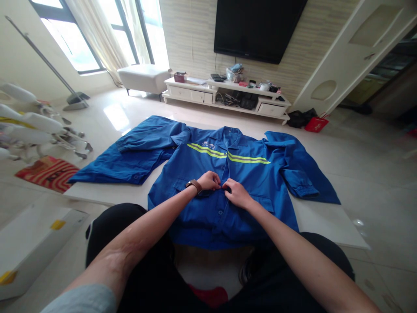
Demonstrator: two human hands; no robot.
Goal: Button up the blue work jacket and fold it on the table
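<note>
A blue work jacket (247,174) with two yellow-green reflective stripes lies front up on a low white table (325,221), collar away from me. My left hand (209,181), with a brown watch at the wrist, pinches the jacket's front placket at mid-chest. My right hand (237,192) pinches the same placket right beside it, and the fingers of both hands meet there. Blue trousers (130,156) lie spread on the table to the left of the jacket.
A red striped mat (48,172) lies on the floor at left beside a white rack (35,126). A white box (29,243) sits at the near left. A white TV cabinet (228,98) stands against the far wall, and a red bag (316,124) is at right.
</note>
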